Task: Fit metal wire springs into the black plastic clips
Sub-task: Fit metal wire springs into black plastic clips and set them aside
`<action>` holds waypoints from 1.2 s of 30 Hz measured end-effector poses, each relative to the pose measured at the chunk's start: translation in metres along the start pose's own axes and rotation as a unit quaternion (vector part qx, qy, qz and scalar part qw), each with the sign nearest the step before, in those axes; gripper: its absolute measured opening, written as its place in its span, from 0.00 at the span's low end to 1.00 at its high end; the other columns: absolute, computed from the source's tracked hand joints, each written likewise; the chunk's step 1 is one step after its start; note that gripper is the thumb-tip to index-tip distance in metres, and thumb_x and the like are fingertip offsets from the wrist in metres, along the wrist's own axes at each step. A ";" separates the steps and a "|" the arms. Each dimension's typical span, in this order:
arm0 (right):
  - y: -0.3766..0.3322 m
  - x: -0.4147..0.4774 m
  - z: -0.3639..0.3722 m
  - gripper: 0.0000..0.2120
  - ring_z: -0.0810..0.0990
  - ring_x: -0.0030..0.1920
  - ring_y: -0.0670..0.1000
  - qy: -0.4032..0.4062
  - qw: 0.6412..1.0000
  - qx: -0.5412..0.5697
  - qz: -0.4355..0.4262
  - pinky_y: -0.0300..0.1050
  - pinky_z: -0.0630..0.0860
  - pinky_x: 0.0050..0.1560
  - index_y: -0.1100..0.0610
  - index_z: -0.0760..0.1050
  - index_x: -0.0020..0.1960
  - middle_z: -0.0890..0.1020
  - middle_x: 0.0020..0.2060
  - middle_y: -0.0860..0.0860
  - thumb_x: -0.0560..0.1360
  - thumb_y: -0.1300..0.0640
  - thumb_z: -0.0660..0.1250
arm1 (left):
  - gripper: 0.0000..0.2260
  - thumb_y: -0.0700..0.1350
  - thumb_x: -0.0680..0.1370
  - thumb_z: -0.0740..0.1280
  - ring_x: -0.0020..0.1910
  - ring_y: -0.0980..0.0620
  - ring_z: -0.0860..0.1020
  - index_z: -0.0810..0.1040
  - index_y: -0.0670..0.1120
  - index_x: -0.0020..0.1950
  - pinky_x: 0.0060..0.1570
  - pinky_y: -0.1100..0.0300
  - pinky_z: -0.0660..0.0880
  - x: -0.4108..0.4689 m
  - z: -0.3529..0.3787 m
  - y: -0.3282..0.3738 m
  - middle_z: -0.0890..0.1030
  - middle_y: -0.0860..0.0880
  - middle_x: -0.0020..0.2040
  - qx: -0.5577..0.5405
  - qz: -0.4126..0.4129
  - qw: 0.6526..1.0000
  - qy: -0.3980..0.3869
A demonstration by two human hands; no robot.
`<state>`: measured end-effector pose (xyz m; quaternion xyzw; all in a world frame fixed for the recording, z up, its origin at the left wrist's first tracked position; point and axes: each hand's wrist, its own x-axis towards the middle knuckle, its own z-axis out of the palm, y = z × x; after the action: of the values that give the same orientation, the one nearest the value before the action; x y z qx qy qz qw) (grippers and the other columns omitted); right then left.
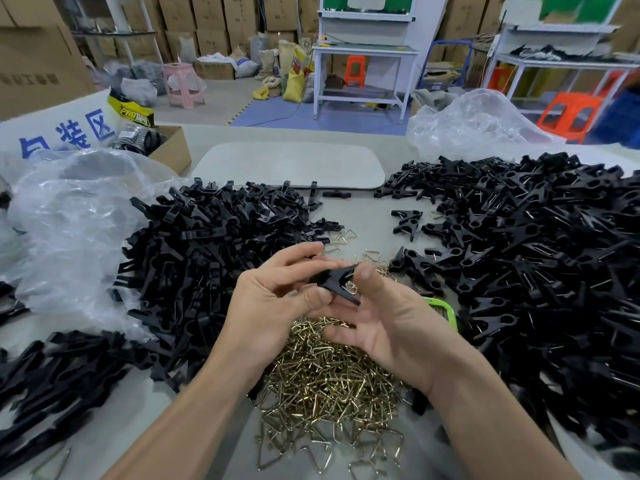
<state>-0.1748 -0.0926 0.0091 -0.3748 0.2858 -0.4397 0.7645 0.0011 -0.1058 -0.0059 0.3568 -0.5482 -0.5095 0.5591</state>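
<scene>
Above the middle of the table, both hands hold one black plastic clip (337, 284). My left hand (273, 299) pinches its left end between thumb and fingers. My right hand (388, 317) supports it from below, with the thumb pressing on a metal wire spring (350, 286) seated in the clip. A heap of loose brass-coloured wire springs (325, 382) lies beneath my hands. A pile of black clip parts (207, 244) spreads to the left. A larger pile of clips with springs in them (540, 258) lies to the right.
Clear plastic bags (69, 230) lie at the left and at the back right. A green plastic object (446, 311) sits partly hidden under my right hand. A white board (291, 164) and a cardboard box (169, 147) rest at the table's far side.
</scene>
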 end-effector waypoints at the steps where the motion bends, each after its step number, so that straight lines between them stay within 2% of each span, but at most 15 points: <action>1: 0.000 0.000 0.000 0.32 0.84 0.57 0.60 -0.008 1.000 0.011 0.002 0.50 0.83 0.50 0.59 0.83 0.62 0.83 0.62 0.64 0.64 0.43 0.81 | 0.15 0.36 0.66 0.77 0.62 0.54 0.82 0.89 0.48 0.52 0.54 0.63 0.80 0.000 0.000 0.000 0.84 0.52 0.64 0.008 0.002 1.000 0.005; 5: -0.001 0.000 0.000 0.20 0.85 0.57 0.57 0.002 1.000 0.005 -0.017 0.51 0.83 0.58 0.57 0.86 0.58 0.85 0.59 0.61 0.72 0.45 0.74 | 0.17 0.35 0.68 0.78 0.62 0.58 0.81 0.90 0.53 0.51 0.57 0.63 0.80 0.000 0.002 0.002 0.83 0.55 0.63 0.077 0.026 0.997 0.009; 9: 0.000 0.005 0.002 0.22 0.86 0.52 0.57 0.094 0.994 -0.047 -0.028 0.50 0.83 0.57 0.61 0.87 0.51 0.86 0.53 0.63 0.68 0.43 0.74 | 0.25 0.33 0.73 0.77 0.62 0.63 0.80 0.86 0.62 0.58 0.62 0.59 0.77 -0.001 0.000 0.001 0.83 0.64 0.61 0.203 0.010 0.979 0.015; 11: -0.002 0.006 0.000 0.23 0.87 0.46 0.57 0.148 0.987 -0.049 -0.028 0.48 0.85 0.50 0.62 0.88 0.46 0.87 0.49 0.64 0.63 0.42 0.75 | 0.28 0.34 0.72 0.77 0.54 0.61 0.81 0.85 0.65 0.59 0.56 0.59 0.80 -0.002 -0.002 0.001 0.85 0.60 0.56 0.170 -0.020 0.984 0.052; 14: -0.006 0.004 -0.005 0.25 0.88 0.41 0.57 0.192 0.979 -0.065 -0.020 0.44 0.84 0.42 0.63 0.87 0.41 0.87 0.45 0.64 0.59 0.41 0.77 | 0.25 0.34 0.67 0.75 0.46 0.59 0.81 0.88 0.60 0.56 0.48 0.65 0.80 0.001 -0.007 0.003 0.87 0.51 0.55 0.104 -0.025 0.989 0.103; 17: -0.009 0.004 -0.008 0.30 0.88 0.41 0.58 0.210 0.975 -0.068 -0.021 0.44 0.85 0.40 0.67 0.84 0.45 0.87 0.43 0.65 0.57 0.41 0.77 | 0.23 0.37 0.63 0.71 0.46 0.60 0.81 0.89 0.57 0.54 0.47 0.63 0.80 0.004 -0.012 0.006 0.88 0.49 0.53 0.078 -0.027 0.987 0.135; 19: -0.010 0.004 -0.008 0.33 0.87 0.40 0.58 0.220 0.973 -0.063 -0.022 0.44 0.85 0.40 0.69 0.81 0.49 0.87 0.42 0.64 0.57 0.42 0.77 | 0.23 0.36 0.63 0.70 0.44 0.61 0.81 0.90 0.55 0.52 0.44 0.67 0.78 0.005 -0.016 0.007 0.88 0.47 0.51 0.062 -0.023 0.986 0.154; 21: -0.011 0.004 -0.009 0.30 0.87 0.40 0.58 0.227 0.972 -0.057 -0.022 0.45 0.86 0.40 0.70 0.81 0.49 0.87 0.42 0.64 0.62 0.45 0.76 | 0.22 0.32 0.65 0.70 0.44 0.61 0.81 0.90 0.54 0.50 0.43 0.70 0.77 0.005 -0.018 0.008 0.88 0.48 0.50 0.061 -0.014 0.985 0.163; 23: -0.011 0.004 -0.011 0.22 0.87 0.39 0.58 0.227 0.972 -0.054 -0.016 0.45 0.86 0.39 0.69 0.84 0.44 0.87 0.42 0.64 0.65 0.49 0.75 | 0.24 0.26 0.68 0.69 0.44 0.61 0.81 0.90 0.54 0.49 0.43 0.71 0.76 0.006 -0.020 0.008 0.88 0.49 0.49 0.067 -0.007 0.985 0.158; 25: -0.011 0.004 -0.012 0.17 0.87 0.39 0.58 0.224 0.973 -0.060 -0.010 0.43 0.85 0.37 0.66 0.86 0.37 0.86 0.41 0.64 0.67 0.50 0.75 | 0.22 0.29 0.67 0.69 0.43 0.61 0.81 0.90 0.54 0.47 0.43 0.72 0.76 0.005 -0.019 0.009 0.89 0.50 0.48 0.068 -0.004 0.986 0.152; 27: -0.012 0.003 -0.013 0.16 0.87 0.39 0.57 0.225 0.973 -0.054 -0.012 0.43 0.85 0.37 0.65 0.86 0.35 0.86 0.41 0.64 0.68 0.51 0.74 | 0.20 0.33 0.64 0.68 0.43 0.61 0.81 0.90 0.55 0.45 0.42 0.72 0.77 0.004 -0.017 0.010 0.89 0.50 0.47 0.068 -0.002 0.987 0.148; 30: -0.015 0.003 -0.018 0.16 0.86 0.42 0.58 0.209 0.976 -0.059 -0.007 0.45 0.86 0.41 0.67 0.85 0.44 0.86 0.46 0.65 0.70 0.52 0.74 | 0.23 0.30 0.70 0.69 0.41 0.61 0.82 0.89 0.59 0.45 0.41 0.70 0.78 0.004 -0.019 0.007 0.88 0.54 0.46 0.123 -0.001 0.980 0.157; 32: -0.025 0.001 -0.022 0.18 0.86 0.47 0.57 0.194 0.979 -0.060 -0.011 0.47 0.86 0.48 0.68 0.83 0.52 0.85 0.52 0.65 0.73 0.52 0.74 | 0.24 0.31 0.75 0.69 0.32 0.61 0.80 0.88 0.63 0.45 0.33 0.68 0.75 0.004 -0.021 0.003 0.87 0.60 0.43 0.226 -0.010 0.957 0.184; 34: -0.039 -0.005 -0.033 0.26 0.84 0.59 0.56 0.130 0.983 0.091 -0.088 0.51 0.82 0.60 0.67 0.77 0.63 0.83 0.60 0.60 0.75 0.49 0.75 | 0.20 0.36 0.77 0.70 0.24 0.61 0.75 0.87 0.64 0.44 0.26 0.69 0.70 0.002 -0.021 0.001 0.86 0.66 0.41 0.325 -0.017 0.924 0.200; 36: -0.052 -0.014 -0.044 0.41 0.76 0.71 0.59 0.014 0.934 0.302 -0.190 0.56 0.77 0.68 0.64 0.68 0.73 0.78 0.69 0.59 0.68 0.47 0.80 | 0.16 0.41 0.76 0.70 0.28 0.63 0.76 0.86 0.65 0.44 0.29 0.66 0.70 0.000 -0.020 0.002 0.85 0.66 0.40 0.439 -0.013 0.876 0.200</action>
<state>-0.2386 -0.1118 0.0291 -0.1672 0.0734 -0.6475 0.7399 0.0211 -0.1084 -0.0070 0.6671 -0.5874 -0.1408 0.4360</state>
